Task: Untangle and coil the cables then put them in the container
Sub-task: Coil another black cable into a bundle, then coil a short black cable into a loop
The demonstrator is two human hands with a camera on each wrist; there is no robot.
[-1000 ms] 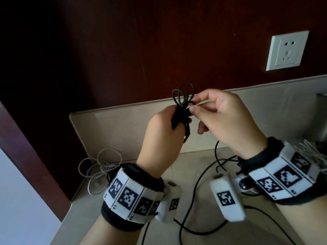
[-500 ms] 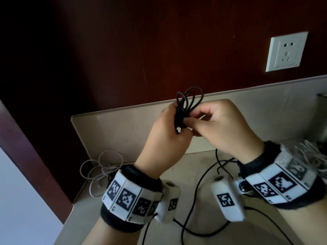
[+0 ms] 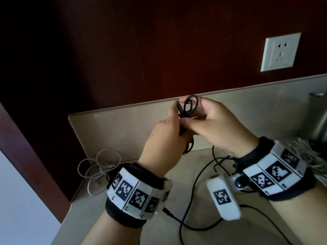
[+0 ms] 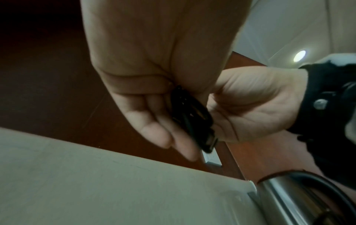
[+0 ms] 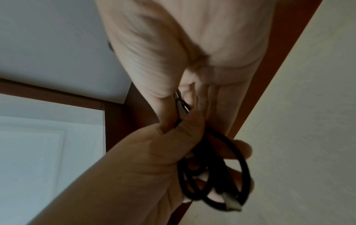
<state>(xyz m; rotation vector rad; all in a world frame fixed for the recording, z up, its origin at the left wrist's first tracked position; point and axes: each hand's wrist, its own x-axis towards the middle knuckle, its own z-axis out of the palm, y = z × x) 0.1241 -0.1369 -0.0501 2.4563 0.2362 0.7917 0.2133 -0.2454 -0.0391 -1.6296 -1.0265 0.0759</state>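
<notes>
A black cable (image 3: 190, 105), folded into a small bundle of loops, is held up in front of the backsplash. My left hand (image 3: 174, 119) grips the bundle's middle from the left; its lower loops (image 4: 190, 118) show beside the fingers. My right hand (image 3: 203, 119) pinches the same bundle from the right, thumb across it. The loops (image 5: 231, 167) and a light plug end (image 5: 233, 204) stick out past the left hand. A thin white cable (image 3: 99, 167) lies in loose loops at the counter's back left. No container can be made out for certain.
More black cable (image 3: 194, 191) trails over the beige counter (image 3: 123, 218) below my wrists. A heap of white cables (image 3: 309, 152) lies at the right, by a metal vessel (image 3: 320, 121). A wall socket (image 3: 279, 52) sits on the dark red wall.
My right hand has closed in against the left, its thumb now across the bundle. The loops have shifted a little to the right and lower in view.
</notes>
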